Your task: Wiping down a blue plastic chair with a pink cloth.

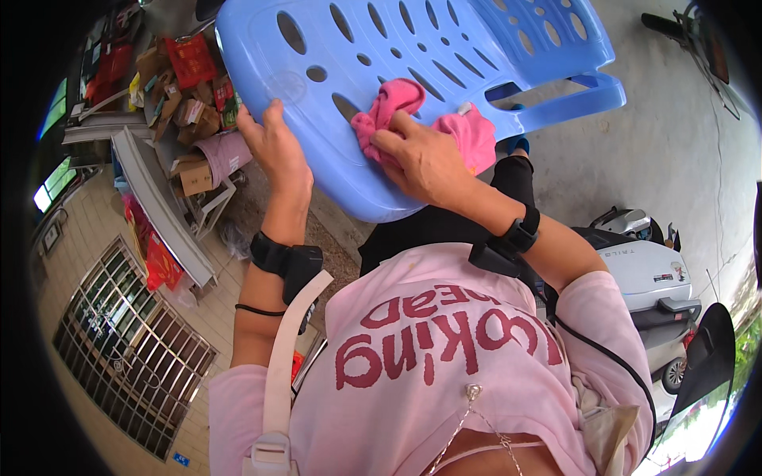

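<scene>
A blue plastic chair (317, 143) with slotted openings is tipped up in front of me, its backrest (548, 36) toward the upper right. My left hand (278, 151) grips the seat's left edge, the thumb on top and the other fingers partly hidden along the rim. Bunched under the fingers of my right hand (425, 159) is a pink cloth (395, 99), pressed against the seat near its lower edge. Part of the cloth spreads out to the right of the hand, over the chair's edge.
Cardboard boxes (198, 119) and red packages are heaped at the upper left, beside a pink bin (226, 152). A grey-white scooter (647, 274) stands at the right. Grey concrete floor (659, 151) lies beyond the chair. A barred window (131, 349) is at the lower left.
</scene>
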`<control>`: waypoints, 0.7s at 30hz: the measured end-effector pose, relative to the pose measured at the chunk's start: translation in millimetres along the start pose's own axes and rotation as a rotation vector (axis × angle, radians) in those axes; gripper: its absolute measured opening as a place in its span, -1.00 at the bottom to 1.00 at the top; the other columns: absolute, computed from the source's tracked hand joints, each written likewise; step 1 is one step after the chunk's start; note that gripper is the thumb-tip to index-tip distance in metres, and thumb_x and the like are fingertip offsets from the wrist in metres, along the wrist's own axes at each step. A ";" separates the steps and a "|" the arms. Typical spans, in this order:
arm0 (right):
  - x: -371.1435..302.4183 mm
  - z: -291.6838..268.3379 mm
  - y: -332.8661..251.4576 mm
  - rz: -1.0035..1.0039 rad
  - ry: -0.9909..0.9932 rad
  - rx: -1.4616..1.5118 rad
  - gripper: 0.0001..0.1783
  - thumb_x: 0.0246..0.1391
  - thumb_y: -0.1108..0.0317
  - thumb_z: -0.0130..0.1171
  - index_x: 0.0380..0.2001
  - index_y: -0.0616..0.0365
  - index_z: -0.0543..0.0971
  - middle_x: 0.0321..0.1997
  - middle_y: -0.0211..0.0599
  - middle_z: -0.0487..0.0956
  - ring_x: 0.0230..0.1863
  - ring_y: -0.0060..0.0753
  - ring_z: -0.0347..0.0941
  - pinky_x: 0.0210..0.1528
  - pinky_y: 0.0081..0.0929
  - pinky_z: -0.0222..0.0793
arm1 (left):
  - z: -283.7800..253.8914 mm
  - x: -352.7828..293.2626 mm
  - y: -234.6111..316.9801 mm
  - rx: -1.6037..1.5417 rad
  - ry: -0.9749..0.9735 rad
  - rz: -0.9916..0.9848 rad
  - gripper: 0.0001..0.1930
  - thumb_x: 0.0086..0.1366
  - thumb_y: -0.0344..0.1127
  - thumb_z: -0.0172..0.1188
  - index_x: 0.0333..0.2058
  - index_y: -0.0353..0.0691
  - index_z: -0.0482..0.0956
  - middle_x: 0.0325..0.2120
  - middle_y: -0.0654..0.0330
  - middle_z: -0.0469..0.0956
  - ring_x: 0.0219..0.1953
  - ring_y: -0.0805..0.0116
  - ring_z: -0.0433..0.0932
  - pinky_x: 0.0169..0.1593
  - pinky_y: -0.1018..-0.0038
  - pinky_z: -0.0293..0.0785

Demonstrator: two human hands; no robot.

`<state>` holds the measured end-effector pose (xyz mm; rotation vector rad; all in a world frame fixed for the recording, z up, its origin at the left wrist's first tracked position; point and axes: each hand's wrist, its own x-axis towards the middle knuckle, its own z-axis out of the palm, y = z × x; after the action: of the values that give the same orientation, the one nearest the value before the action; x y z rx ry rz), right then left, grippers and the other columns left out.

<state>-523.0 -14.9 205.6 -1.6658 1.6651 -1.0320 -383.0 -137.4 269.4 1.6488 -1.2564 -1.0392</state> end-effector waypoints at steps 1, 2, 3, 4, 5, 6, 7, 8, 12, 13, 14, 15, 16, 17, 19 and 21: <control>3.7 2.0 3.9 0.000 -0.007 0.003 -0.77 -0.05 0.26 0.20 -0.30 0.02 0.46 -0.29 -0.24 0.39 -0.40 -0.16 0.50 -0.48 -0.21 0.41 | 0.0 -0.3 2.1 -0.011 -0.010 0.011 -0.45 0.26 -0.36 -0.01 0.18 -0.42 0.10 0.10 -0.07 0.25 0.09 0.18 0.34 0.12 0.34 0.30; 8.2 3.5 8.5 0.034 -0.021 0.010 -0.75 -0.06 0.27 0.21 -0.29 0.01 0.45 -0.29 -0.25 0.38 -0.39 -0.16 0.50 -0.47 -0.21 0.41 | 0.2 -0.8 4.1 -0.024 -0.021 0.023 -0.45 0.26 -0.36 0.00 0.18 -0.42 0.10 0.10 -0.06 0.26 0.08 0.18 0.34 0.12 0.34 0.31; 10.6 4.1 10.3 0.067 -0.034 0.015 -0.74 -0.07 0.27 0.23 -0.28 0.01 0.45 -0.29 -0.25 0.38 -0.37 -0.16 0.49 -0.47 -0.21 0.41 | 1.0 -2.3 5.6 -0.024 -0.017 0.019 -0.45 0.26 -0.36 0.00 0.18 -0.42 0.10 0.10 -0.06 0.26 0.08 0.18 0.34 0.12 0.34 0.31; 9.7 6.4 9.8 0.090 -0.029 0.006 -0.71 -0.09 0.27 0.24 -0.26 0.01 0.44 -0.27 -0.23 0.38 -0.34 -0.15 0.49 -0.46 -0.21 0.41 | 2.3 -3.5 7.0 -0.010 -0.005 0.017 -0.49 0.26 -0.36 -0.02 0.15 -0.42 0.14 0.06 -0.04 0.30 0.05 0.20 0.38 0.10 0.35 0.33; 8.0 6.4 9.3 0.086 -0.030 0.002 -0.71 -0.09 0.27 0.24 -0.26 0.01 0.44 -0.27 -0.23 0.38 -0.34 -0.15 0.49 -0.46 -0.21 0.41 | 3.1 -3.5 8.1 0.002 0.007 0.017 -0.53 0.27 -0.36 -0.03 0.12 -0.42 0.18 0.02 -0.03 0.35 0.01 0.21 0.41 0.07 0.35 0.36; 5.2 4.1 9.0 0.105 -0.031 0.018 -0.71 -0.08 0.27 0.23 -0.25 0.01 0.44 -0.26 -0.22 0.37 -0.32 -0.14 0.49 -0.44 -0.21 0.42 | 1.9 -2.9 4.8 -0.004 0.008 0.019 -0.53 0.27 -0.36 -0.03 0.12 -0.42 0.18 0.02 -0.03 0.35 0.01 0.21 0.41 0.07 0.35 0.36; 3.3 0.1 7.0 0.118 -0.028 0.035 -0.71 -0.07 0.28 0.22 -0.24 0.01 0.44 -0.26 -0.20 0.37 -0.29 -0.13 0.48 -0.43 -0.21 0.42 | -1.0 -1.6 0.2 0.021 0.005 0.053 -0.53 0.28 -0.35 -0.04 0.13 -0.41 0.18 0.03 -0.03 0.34 0.03 0.21 0.40 0.09 0.35 0.34; -2.6 -3.9 5.0 0.107 -0.025 0.031 -0.71 -0.07 0.28 0.22 -0.24 0.01 0.44 -0.26 -0.20 0.37 -0.29 -0.13 0.48 -0.43 -0.21 0.42 | -3.1 1.2 -3.2 0.047 0.005 0.085 -0.53 0.28 -0.35 -0.04 0.14 -0.40 0.18 0.04 -0.03 0.33 0.05 0.21 0.38 0.11 0.35 0.32; -38.7 -23.2 -10.8 -0.052 -0.238 0.166 -0.57 -0.12 0.36 0.22 -0.09 0.02 0.44 -0.19 -0.16 0.36 -0.24 -0.07 0.46 -0.34 -0.19 0.42 | -2.7 -10.0 4.6 -0.024 0.031 0.036 -0.53 0.32 -0.32 -0.09 0.16 -0.37 0.19 0.08 -0.01 0.31 0.09 0.21 0.35 0.15 0.35 0.27; -38.7 -26.4 -14.3 -0.061 -0.241 0.204 -0.52 -0.15 0.40 0.23 -0.05 0.02 0.45 -0.15 -0.14 0.38 -0.24 -0.04 0.46 -0.30 -0.19 0.42 | 0.7 -12.7 10.0 -0.073 0.023 0.010 -0.53 0.34 -0.29 -0.13 0.17 -0.37 0.19 0.10 0.00 0.30 0.10 0.21 0.34 0.17 0.35 0.26; -32.0 -25.5 -15.8 -0.065 -0.235 0.191 -0.52 -0.15 0.40 0.23 -0.05 0.02 0.45 -0.15 -0.14 0.38 -0.24 -0.04 0.46 -0.30 -0.19 0.42 | 2.7 -14.2 13.7 -0.121 0.015 -0.017 -0.53 0.36 -0.26 -0.16 0.18 -0.37 0.20 0.12 0.01 0.29 0.12 0.20 0.33 0.18 0.35 0.24; -22.0 -20.1 -19.1 -0.103 -0.204 0.202 -0.57 -0.13 0.37 0.23 -0.10 0.01 0.44 -0.16 -0.16 0.36 -0.27 -0.06 0.47 -0.35 -0.20 0.42 | 3.0 -14.8 12.6 -0.132 0.011 -0.012 -0.53 0.36 -0.26 -0.16 0.18 -0.37 0.20 0.12 0.01 0.29 0.12 0.20 0.33 0.18 0.35 0.24; -7.4 -14.3 -23.6 -0.142 -0.169 0.216 -0.62 -0.11 0.35 0.23 -0.15 0.00 0.44 -0.17 -0.18 0.35 -0.29 -0.09 0.48 -0.41 -0.22 0.43 | 3.1 -13.6 9.4 -0.127 0.019 -0.004 -0.52 0.38 -0.21 -0.18 0.18 -0.39 0.18 0.10 -0.02 0.29 0.11 0.19 0.33 0.17 0.34 0.25; 13.3 -8.3 -27.1 -0.176 -0.133 0.199 -0.65 -0.09 0.33 0.22 -0.16 0.00 0.44 -0.18 -0.18 0.36 -0.32 -0.08 0.49 -0.42 -0.22 0.43 | 2.9 -11.3 5.6 -0.121 0.028 0.002 -0.50 0.40 -0.15 -0.19 0.17 -0.41 0.16 0.09 -0.05 0.28 0.09 0.19 0.33 0.17 0.33 0.26; 65.0 4.8 -31.7 -0.211 -0.031 0.183 -0.69 -0.04 0.29 0.19 -0.18 0.00 0.44 -0.19 -0.16 0.38 -0.35 -0.06 0.49 -0.42 -0.20 0.44 | -0.1 -8.4 2.9 -0.106 0.049 0.019 -0.49 0.41 -0.14 -0.19 0.18 -0.40 0.15 0.09 -0.05 0.28 0.09 0.19 0.33 0.17 0.33 0.26; 114.7 15.9 -27.1 -0.149 0.094 0.181 -0.73 0.04 0.22 0.13 -0.17 0.00 0.45 -0.16 -0.13 0.42 -0.28 -0.01 0.49 -0.33 -0.13 0.46 | -4.5 -10.1 4.7 -0.092 0.079 0.033 -0.48 0.41 -0.13 -0.19 0.19 -0.40 0.14 0.09 -0.05 0.27 0.09 0.20 0.33 0.17 0.33 0.26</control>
<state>-502.7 -128.5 234.2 -1.6629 1.4739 -1.3108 -382.1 -127.9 276.7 1.5787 -1.1636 -0.9876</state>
